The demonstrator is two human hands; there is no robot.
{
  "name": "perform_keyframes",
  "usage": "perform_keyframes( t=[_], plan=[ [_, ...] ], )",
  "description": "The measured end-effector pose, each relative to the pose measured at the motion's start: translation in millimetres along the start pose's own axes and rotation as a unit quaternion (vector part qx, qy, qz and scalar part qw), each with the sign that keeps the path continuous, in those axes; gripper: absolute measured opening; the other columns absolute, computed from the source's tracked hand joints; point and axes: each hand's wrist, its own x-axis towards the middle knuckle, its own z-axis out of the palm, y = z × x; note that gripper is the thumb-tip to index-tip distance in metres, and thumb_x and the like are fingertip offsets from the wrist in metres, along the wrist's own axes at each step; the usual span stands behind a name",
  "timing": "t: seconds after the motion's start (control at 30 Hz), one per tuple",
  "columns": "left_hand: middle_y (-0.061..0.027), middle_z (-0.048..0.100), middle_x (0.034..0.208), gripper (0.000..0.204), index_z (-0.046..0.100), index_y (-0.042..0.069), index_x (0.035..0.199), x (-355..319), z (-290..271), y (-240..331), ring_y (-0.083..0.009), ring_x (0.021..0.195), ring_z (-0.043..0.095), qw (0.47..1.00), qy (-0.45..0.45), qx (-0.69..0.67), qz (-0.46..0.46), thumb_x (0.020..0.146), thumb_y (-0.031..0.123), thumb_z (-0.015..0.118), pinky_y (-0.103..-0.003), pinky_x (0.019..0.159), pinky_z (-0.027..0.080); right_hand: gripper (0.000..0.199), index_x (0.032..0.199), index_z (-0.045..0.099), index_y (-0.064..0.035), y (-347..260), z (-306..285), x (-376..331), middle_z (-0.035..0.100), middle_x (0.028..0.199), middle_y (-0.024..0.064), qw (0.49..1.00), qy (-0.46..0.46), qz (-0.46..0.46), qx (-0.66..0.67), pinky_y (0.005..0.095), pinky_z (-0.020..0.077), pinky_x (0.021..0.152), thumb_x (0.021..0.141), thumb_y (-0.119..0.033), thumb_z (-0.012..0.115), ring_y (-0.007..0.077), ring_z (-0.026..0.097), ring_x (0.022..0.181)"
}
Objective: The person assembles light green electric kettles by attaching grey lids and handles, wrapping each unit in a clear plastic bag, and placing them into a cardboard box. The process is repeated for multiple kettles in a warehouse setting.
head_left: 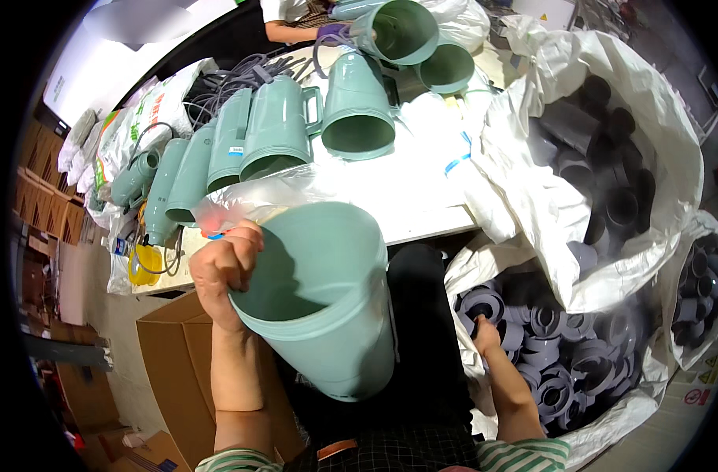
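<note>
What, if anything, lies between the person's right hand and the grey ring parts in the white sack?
Nothing visible. The right hand already reaches into the open white sack, its fingers on the grey ring parts. The left hand holds the green shell aside.

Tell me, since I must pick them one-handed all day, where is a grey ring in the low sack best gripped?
Probably by its raised centre collar, coming straight down from above. The grey rings lie mostly flat and packed close in the white sack, so their outer edges are crowded while the collars stand proud. The right hand reaches in from above.
</note>
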Motion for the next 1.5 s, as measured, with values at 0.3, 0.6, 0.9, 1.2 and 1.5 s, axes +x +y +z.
perform_keyframes(
  t=[0.3, 0.6, 0.9, 1.2, 1.5],
  plan=[
    [-0.0179, 0.05, 0.143, 0.084, 0.042, 0.003, 0.145, -1, 22, -27, -0.0313, 0.133, 0.05, 0.965, -0.022, -0.053, -0.257, 0.077, 0.041, 0.073, -0.045, 0.11, 0.039, 0.042, 0.13, 0.061, -0.0044, -165, -263, -90, 0.058, 0.132, 0.0205, 0.809, 0.344, -0.288, 0.38, 0.0422, 0.0532, 0.097, 0.089, -0.005, 0.06, 0.0329, 0.064, 0.112],
    [-0.0128, 0.045, 0.145, 0.137, 0.034, 0.003, 0.152, 10, -1, -1, -0.0259, 0.136, 0.044, 0.951, -0.104, -0.037, -0.289, 0.049, 0.078, 0.085, -0.04, 0.115, 0.032, 0.11, 0.154, 0.026, 0.0013, -349, -272, -146, 0.047, 0.143, 0.0182, 0.715, 0.041, -0.459, 0.525, 0.0384, 0.0336, 0.113, 0.08, -0.066, 0.072, 0.028, 0.046, 0.133],
    [-0.0178, 0.039, 0.151, 0.12, 0.029, 0.005, 0.156, -1, -2, 9, -0.0295, 0.143, 0.036, 0.927, 0.0, -0.182, -0.326, 0.067, 0.063, 0.083, -0.041, 0.117, 0.028, 0.098, 0.156, 0.023, -0.0007, -379, -245, -143, 0.047, 0.143, 0.0171, 0.641, -0.002, -0.417, 0.644, 0.0379, 0.0359, 0.112, 0.094, -0.072, 0.048, 0.0246, 0.047, 0.133],
    [-0.0151, 0.047, 0.142, 0.128, 0.028, 0.005, 0.156, 0, 10, 15, -0.0262, 0.135, 0.044, 0.94, 0.03, -0.087, -0.327, 0.062, 0.076, 0.079, -0.039, 0.114, 0.033, 0.067, 0.152, 0.033, -0.0019, -390, -248, -138, 0.053, 0.138, 0.0166, 0.657, 0.037, -0.388, 0.646, 0.0352, 0.0375, 0.11, 0.108, -0.052, 0.029, 0.0228, 0.052, 0.126],
    [-0.0098, 0.048, 0.127, 0.1, 0.036, 0.01, 0.14, -24, 11, 0, -0.0221, 0.121, 0.048, 0.955, 0.065, -0.104, -0.269, 0.072, 0.071, 0.077, -0.037, 0.104, 0.039, 0.073, 0.143, 0.038, -0.0011, -390, -233, -131, 0.058, 0.129, 0.0173, 0.664, 0.063, -0.398, 0.63, 0.037, 0.0437, 0.104, 0.104, -0.062, 0.025, 0.0248, 0.056, 0.119]
  ],
)
